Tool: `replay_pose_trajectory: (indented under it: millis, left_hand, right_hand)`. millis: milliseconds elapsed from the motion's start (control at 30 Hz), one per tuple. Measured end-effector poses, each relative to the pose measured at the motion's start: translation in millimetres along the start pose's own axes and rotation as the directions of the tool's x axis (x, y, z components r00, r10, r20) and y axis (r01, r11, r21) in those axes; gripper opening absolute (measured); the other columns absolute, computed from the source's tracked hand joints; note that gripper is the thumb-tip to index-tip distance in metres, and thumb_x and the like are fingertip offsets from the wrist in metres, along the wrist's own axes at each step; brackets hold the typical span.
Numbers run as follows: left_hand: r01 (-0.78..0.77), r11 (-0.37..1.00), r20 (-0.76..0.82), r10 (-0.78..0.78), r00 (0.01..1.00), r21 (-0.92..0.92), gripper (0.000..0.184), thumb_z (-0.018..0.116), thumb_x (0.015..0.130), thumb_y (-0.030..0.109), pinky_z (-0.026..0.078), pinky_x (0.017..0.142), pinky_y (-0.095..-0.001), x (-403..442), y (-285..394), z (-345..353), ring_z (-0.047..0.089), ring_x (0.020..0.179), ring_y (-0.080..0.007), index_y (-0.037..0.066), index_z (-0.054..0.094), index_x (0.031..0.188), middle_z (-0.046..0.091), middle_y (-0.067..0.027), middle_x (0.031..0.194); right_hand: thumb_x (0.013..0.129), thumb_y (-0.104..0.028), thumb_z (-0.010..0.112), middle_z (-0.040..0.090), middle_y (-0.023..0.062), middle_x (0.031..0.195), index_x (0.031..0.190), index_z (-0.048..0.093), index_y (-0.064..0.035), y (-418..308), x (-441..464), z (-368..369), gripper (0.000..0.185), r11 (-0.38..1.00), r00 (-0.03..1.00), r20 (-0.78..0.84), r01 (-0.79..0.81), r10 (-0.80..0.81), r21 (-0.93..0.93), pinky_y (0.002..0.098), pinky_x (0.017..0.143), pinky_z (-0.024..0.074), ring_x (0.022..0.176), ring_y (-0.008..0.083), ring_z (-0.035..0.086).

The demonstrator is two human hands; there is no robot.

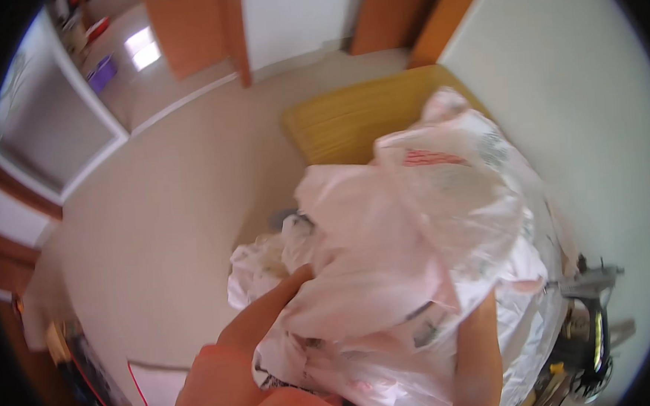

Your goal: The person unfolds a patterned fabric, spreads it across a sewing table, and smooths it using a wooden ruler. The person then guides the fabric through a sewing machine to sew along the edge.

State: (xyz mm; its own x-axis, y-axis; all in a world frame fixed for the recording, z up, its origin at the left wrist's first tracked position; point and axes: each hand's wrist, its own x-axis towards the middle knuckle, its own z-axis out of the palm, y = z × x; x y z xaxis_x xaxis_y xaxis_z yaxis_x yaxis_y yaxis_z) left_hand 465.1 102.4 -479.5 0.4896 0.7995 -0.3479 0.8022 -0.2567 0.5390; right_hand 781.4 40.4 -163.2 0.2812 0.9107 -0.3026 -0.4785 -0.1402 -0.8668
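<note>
A large pile of white plastic bags (pixel 459 202), some with red and dark print, fills the middle and right of the head view. A pale pinkish sheet of cloth or bag (pixel 364 238), blurred by motion, lies over its left part. My left hand (pixel 300 277) reaches under this sheet's left edge, and its fingers are hidden. My right forearm (pixel 478 354) goes up under the bags, which cover my right hand. A crumpled whitish bundle (pixel 258 270) lies beside my left hand.
Behind the pile lies a mustard-yellow cushion or mattress (pixel 350 119) against the wall. A dark sewing machine (pixel 589 328) stands at the lower right. Tiled floor (pixel 156 236) stretches left to a sliding glass door (pixel 59 122). A wooden item (pixel 86 366) is at the lower left.
</note>
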Motion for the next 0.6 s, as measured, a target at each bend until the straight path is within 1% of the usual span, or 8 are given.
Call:
replay_pose_trajectory:
  millis: [100, 167, 233, 333, 400, 467, 533, 600]
  left_hand:
    - [0.082, 0.969, -0.180, -0.126, 0.975, -0.233, 0.099, 0.080, 0.059, 0.028, 0.022, 0.108, -0.0517, -57.8, -34.7, -29.0, 0.021, 0.137, -0.0301, 0.002, 0.030, 0.140, 0.024, -0.0158, 0.147]
    - [0.101, 0.904, -0.305, -0.243, 0.921, -0.415, 0.095, 0.078, 0.061, 0.027, 0.022, 0.108, -0.0505, -114.6, -47.2, -92.0, 0.022, 0.136, -0.0301, 0.002, 0.031, 0.140, 0.026, -0.0161, 0.146]
    - [0.071, 0.867, -0.441, -0.320, 0.839, -0.493, 0.092, 0.077, 0.063, 0.026, 0.023, 0.108, -0.0493, -173.8, -48.2, -171.1, 0.024, 0.136, -0.0301, 0.002, 0.031, 0.139, 0.027, -0.0164, 0.145]
    - [-0.016, 0.894, -0.641, -0.309, 0.703, -0.448, 0.088, 0.075, 0.065, 0.024, 0.024, 0.108, -0.0475, -247.2, -16.7, -290.1, 0.026, 0.134, -0.0300, 0.002, 0.032, 0.139, 0.030, -0.0169, 0.144]
    - [-0.047, 0.941, -0.741, -0.232, 0.631, -0.335, 0.084, 0.073, 0.067, 0.023, 0.024, 0.108, -0.0463, -267.6, 22.3, -358.0, 0.027, 0.134, -0.0300, 0.001, 0.033, 0.138, 0.031, -0.0172, 0.143]
    - [-0.085, 0.974, -0.808, -0.124, 0.575, -0.211, 0.081, 0.072, 0.069, 0.022, 0.025, 0.108, -0.0451, -268.9, 60.5, -418.7, 0.029, 0.133, -0.0300, 0.001, 0.034, 0.138, 0.033, -0.0175, 0.142]
    - [-0.111, 0.991, -0.840, -0.005, 0.543, -0.078, 0.078, 0.070, 0.071, 0.021, 0.025, 0.108, -0.0439, -246.8, 99.9, -476.8, 0.030, 0.132, -0.0300, 0.001, 0.035, 0.138, 0.034, -0.0178, 0.141]
    - [-0.132, 0.989, -0.841, 0.121, 0.527, 0.060, 0.075, 0.069, 0.073, 0.020, 0.026, 0.108, -0.0427, -209.7, 144.7, -526.8, 0.032, 0.132, -0.0300, 0.001, 0.036, 0.137, 0.036, -0.0181, 0.140]
  right_hand:
    - [0.089, -0.014, 0.057, 0.058, 0.0145, 0.115, 0.125, 0.049, -0.0059, 5.6, 7.0, 16.4, 0.038, 0.995, 0.999, 0.044, -0.030, 0.026, 0.093, 0.0354, 0.084, 0.0516, 0.099, 0.0254, 0.059]
    - [0.089, -0.014, 0.057, 0.058, 0.0145, 0.115, 0.125, 0.049, -0.0059, 9.6, 10.8, 30.7, 0.037, 0.986, 0.994, 0.095, -0.063, 0.049, 0.155, 0.0356, 0.084, 0.0516, 0.099, 0.0254, 0.059]
    - [0.090, -0.014, 0.056, 0.058, 0.0145, 0.115, 0.125, 0.049, -0.0059, 13.6, 13.8, 46.6, 0.037, 0.975, 0.986, 0.152, -0.091, 0.061, 0.201, 0.0357, 0.084, 0.0517, 0.100, 0.0255, 0.059]
    - [0.090, -0.014, 0.056, 0.058, 0.0145, 0.115, 0.125, 0.049, -0.0060, 23.7, 14.4, 62.7, 0.037, 0.974, 0.977, 0.201, -0.109, 0.069, 0.197, 0.0359, 0.084, 0.0517, 0.100, 0.0255, 0.058]
    - [0.093, -0.019, 0.049, 0.056, 0.0139, 0.117, 0.124, 0.050, -0.0063, 31.7, 8.2, 69.2, 0.033, 0.992, 0.979, 0.206, -0.031, 0.006, 0.119, 0.0383, 0.094, 0.0455, 0.105, 0.0291, 0.055]
    - [0.092, -0.017, 0.048, 0.056, 0.0136, 0.118, 0.120, 0.053, -0.0062, 26.3, -5.1, 88.7, 0.031, 0.929, 0.904, 0.306, 0.349, -0.298, -0.127, 0.0382, 0.095, 0.0421, 0.108, 0.0275, 0.052]
    - [0.089, -0.013, 0.049, 0.057, 0.0135, 0.116, 0.115, 0.056, -0.0057, 13.1, -21.2, 112.0, 0.027, 0.631, 0.701, 0.373, 0.711, -0.607, -0.310, 0.0377, 0.092, 0.0430, 0.106, 0.0262, 0.053]
    - [0.088, -0.013, 0.049, 0.058, 0.0139, 0.113, 0.111, 0.057, -0.0054, -0.3, -23.3, 130.4, 0.025, 0.328, 0.500, 0.447, 0.851, -0.742, -0.409, 0.0384, 0.090, 0.0442, 0.104, 0.0269, 0.055]
